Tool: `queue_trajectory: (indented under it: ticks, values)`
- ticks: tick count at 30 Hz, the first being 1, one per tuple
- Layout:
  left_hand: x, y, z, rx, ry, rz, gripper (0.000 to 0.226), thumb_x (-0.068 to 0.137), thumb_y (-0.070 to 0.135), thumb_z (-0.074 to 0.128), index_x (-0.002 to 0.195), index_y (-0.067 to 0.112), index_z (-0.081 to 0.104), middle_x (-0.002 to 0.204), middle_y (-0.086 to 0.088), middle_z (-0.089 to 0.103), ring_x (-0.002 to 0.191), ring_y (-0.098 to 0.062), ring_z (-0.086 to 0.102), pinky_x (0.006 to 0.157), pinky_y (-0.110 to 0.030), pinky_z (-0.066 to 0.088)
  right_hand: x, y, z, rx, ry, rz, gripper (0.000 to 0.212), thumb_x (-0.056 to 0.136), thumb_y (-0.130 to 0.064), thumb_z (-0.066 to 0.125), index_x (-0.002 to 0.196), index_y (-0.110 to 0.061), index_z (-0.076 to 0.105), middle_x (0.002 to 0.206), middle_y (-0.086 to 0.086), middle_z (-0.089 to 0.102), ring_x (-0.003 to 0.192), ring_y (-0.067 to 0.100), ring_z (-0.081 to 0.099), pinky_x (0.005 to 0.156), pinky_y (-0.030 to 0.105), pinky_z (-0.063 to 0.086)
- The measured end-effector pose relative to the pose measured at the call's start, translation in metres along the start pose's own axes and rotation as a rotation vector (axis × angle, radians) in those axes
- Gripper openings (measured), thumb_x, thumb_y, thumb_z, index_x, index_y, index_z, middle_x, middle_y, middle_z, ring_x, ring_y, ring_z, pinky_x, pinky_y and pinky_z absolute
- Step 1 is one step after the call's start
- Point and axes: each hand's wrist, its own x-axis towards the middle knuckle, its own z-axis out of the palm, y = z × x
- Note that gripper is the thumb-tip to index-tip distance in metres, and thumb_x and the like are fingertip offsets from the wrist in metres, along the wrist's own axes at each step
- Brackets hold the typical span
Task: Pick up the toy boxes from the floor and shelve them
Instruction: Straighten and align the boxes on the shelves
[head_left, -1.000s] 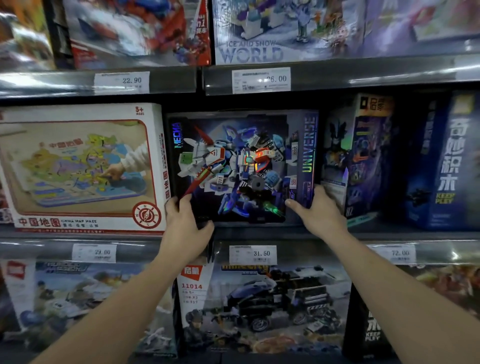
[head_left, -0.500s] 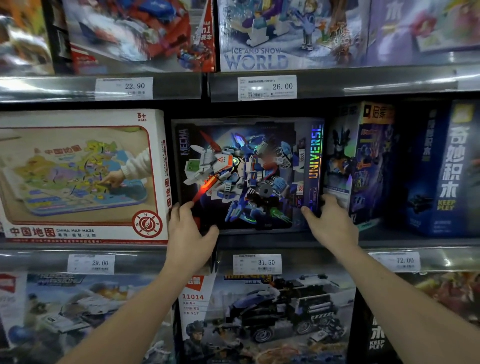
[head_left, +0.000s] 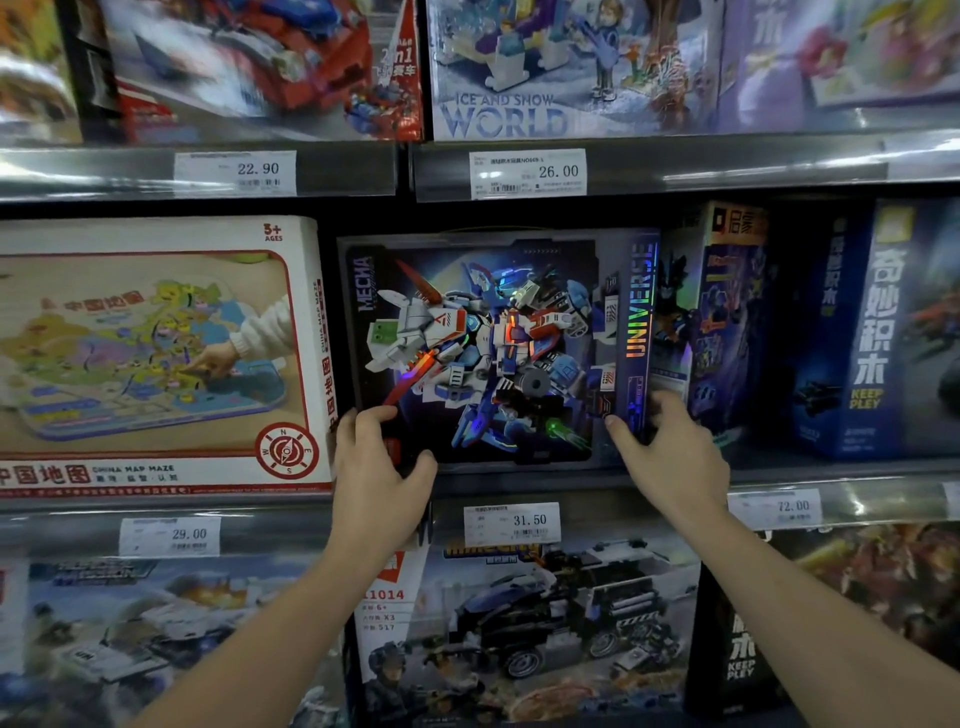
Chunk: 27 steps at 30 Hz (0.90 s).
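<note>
A dark Mecha Universe robot box (head_left: 498, 343) stands upright on the middle shelf (head_left: 841, 470), between a white China map maze box (head_left: 156, 353) and a blue robot box (head_left: 711, 322). My left hand (head_left: 379, 478) grips its lower left corner, thumb on the front face. At the lower right corner, my right hand (head_left: 670, 457) lies with fingers spread on the box's front and edge. The box's bottom edge rests on the shelf.
Further right stands a tall blue Keep Pley box (head_left: 872, 332). Boxes fill the shelf above, among them an Ice and Snow World box (head_left: 566, 67), and the shelf below, with a black truck set (head_left: 524, 629). Price tags (head_left: 527, 171) line the shelf edges.
The robot box has slid deeper into its slot and stands straighter. Both hands stay at its lower corners; the right hand's fingers have spread a little.
</note>
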Motion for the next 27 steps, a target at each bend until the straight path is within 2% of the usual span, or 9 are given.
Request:
queue_trajectory:
  ticks: [2, 7, 12, 18, 23, 27]
  values:
    - [-0.002, 0.000, -0.001, -0.017, 0.006, 0.009, 0.049, 0.086, 0.019, 0.068, 0.129, 0.022, 0.044, 0.144, -0.006, 0.035, 0.139, -0.025, 0.033, 0.111, -0.043, 0.036, -0.002, 0.001, -0.001, 0.034, 0.006, -0.011, 0.052, 0.089, -0.055, 0.061, 0.126, -0.020, 0.050, 0.100, 0.002, 0.071, 0.088, 0.029, 0.067, 0.068, 0.036, 0.052]
    - [-0.007, 0.000, -0.005, -0.020, 0.034, 0.021, 0.046, 0.086, 0.017, 0.068, 0.127, 0.021, 0.045, 0.142, -0.006, 0.036, 0.137, -0.023, 0.035, 0.106, -0.031, 0.036, -0.007, 0.001, -0.003, 0.106, 0.024, -0.051, 0.052, 0.089, -0.048, 0.066, 0.127, -0.016, 0.052, 0.090, -0.004, 0.065, 0.085, 0.025, 0.066, 0.066, 0.033, 0.050]
    - [-0.009, -0.001, -0.009, -0.029, 0.042, 0.025, 0.046, 0.087, 0.016, 0.067, 0.128, 0.019, 0.046, 0.140, -0.004, 0.038, 0.134, -0.019, 0.036, 0.099, -0.023, 0.032, -0.009, 0.004, -0.003, 0.145, 0.026, -0.058, 0.051, 0.089, -0.046, 0.067, 0.128, -0.017, 0.051, 0.090, -0.008, 0.063, 0.085, 0.022, 0.064, 0.066, 0.031, 0.046]
    - [-0.012, -0.004, -0.012, -0.042, 0.043, 0.034, 0.043, 0.087, 0.015, 0.066, 0.125, 0.021, 0.046, 0.141, -0.004, 0.035, 0.132, -0.019, 0.037, 0.097, -0.025, 0.033, -0.011, 0.008, -0.003, 0.168, 0.024, -0.064, 0.052, 0.089, -0.046, 0.067, 0.129, -0.018, 0.048, 0.102, -0.002, 0.067, 0.089, 0.022, 0.063, 0.069, 0.032, 0.046]
    - [-0.017, -0.007, -0.013, -0.018, 0.031, 0.068, 0.043, 0.089, 0.017, 0.065, 0.126, 0.021, 0.045, 0.151, -0.003, 0.026, 0.143, -0.019, 0.023, 0.101, -0.024, 0.027, -0.014, 0.008, -0.006, 0.184, 0.029, -0.052, 0.049, 0.089, -0.043, 0.068, 0.125, -0.018, 0.048, 0.099, -0.002, 0.067, 0.085, 0.020, 0.062, 0.068, 0.031, 0.044]
    - [-0.018, -0.010, -0.014, -0.028, 0.033, 0.075, 0.042, 0.088, 0.017, 0.065, 0.125, 0.021, 0.045, 0.152, -0.003, 0.025, 0.143, -0.020, 0.023, 0.101, -0.026, 0.028, -0.017, 0.006, -0.006, 0.196, 0.039, -0.041, 0.045, 0.089, -0.042, 0.068, 0.123, -0.020, 0.047, 0.096, -0.004, 0.066, 0.083, 0.018, 0.062, 0.068, 0.033, 0.048]
